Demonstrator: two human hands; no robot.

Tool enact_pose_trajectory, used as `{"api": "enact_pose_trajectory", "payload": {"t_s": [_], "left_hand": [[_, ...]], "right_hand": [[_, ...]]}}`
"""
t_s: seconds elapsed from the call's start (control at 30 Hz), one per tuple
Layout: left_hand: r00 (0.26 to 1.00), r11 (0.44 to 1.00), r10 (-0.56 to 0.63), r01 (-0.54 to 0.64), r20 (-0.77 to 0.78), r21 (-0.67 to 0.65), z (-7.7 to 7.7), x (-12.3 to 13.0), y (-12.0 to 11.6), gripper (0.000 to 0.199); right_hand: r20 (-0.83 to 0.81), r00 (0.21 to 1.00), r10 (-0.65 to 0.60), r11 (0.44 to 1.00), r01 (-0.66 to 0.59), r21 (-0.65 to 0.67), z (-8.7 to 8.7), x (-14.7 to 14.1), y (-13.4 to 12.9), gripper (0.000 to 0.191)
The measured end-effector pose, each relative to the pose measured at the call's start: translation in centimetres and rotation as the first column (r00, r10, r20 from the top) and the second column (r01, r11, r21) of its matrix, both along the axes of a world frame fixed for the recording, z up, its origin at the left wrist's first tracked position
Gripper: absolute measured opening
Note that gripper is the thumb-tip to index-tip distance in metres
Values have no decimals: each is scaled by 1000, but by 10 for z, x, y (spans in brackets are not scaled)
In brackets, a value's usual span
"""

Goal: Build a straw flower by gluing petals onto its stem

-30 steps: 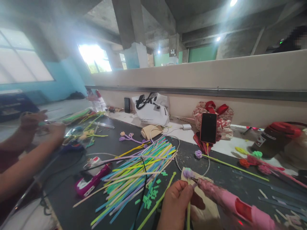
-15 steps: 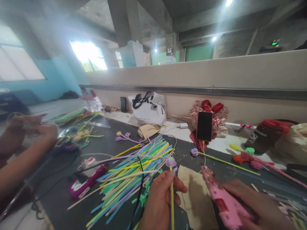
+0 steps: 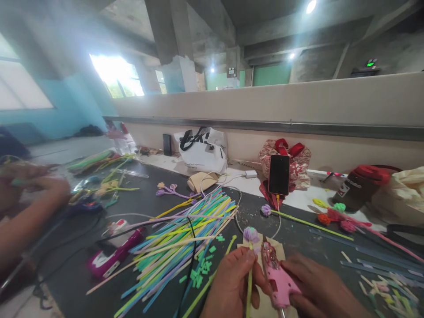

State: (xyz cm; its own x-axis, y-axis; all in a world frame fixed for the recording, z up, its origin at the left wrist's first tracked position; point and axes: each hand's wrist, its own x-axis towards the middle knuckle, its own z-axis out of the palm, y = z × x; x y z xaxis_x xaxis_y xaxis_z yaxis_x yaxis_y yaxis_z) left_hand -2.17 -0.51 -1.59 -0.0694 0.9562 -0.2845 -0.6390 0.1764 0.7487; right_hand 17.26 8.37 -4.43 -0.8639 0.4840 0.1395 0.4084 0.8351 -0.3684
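Our left hand pinches the purple flower by its green stem before the beige sheet, its long axis pointing forward, away from us; our right hand grips the pink glue gun, nearer the flower than half a second ago.

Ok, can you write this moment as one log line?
left hand: holds green pipe-cleaner stem with purple flower head | right hand: holds pink glue gun | nearby: pipe-cleaner pile
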Motion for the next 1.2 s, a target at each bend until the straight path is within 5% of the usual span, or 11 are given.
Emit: {"api": "enact_pose_trajectory", "payload": {"t_s": [0.17,0.33,0.57,0.83,1.0,1.2], "left_hand": [[996,994,-74,69,53,90,-10,1,2,34],[990,993,-82,72,112,92,-21,8,3,34],[995,995,-95,94,13,44,-36,11,6,44],[1000,999,-22,22,-19,32,-32,12,5,40],[996,996,-87,87,-35,9,-33,12,7,42],[974,975,-224,224,-15,-9,-23,13,5,37]], "right_hand": [[-184,983,-8,988,36,150,20,2,0,25],[-337,936,-103,987,55,-150,42,-23,-15,8],[-527,843,-107,991,44,-130,49,-46,-20,11],[-463,882,-87,994,45,-103,53,-47,-22,12],[-351,934,-62,988,8,-155,51,-42,-20,15],[-299,954,-5,979,-56,-197,79,-22,-6,15]]}}
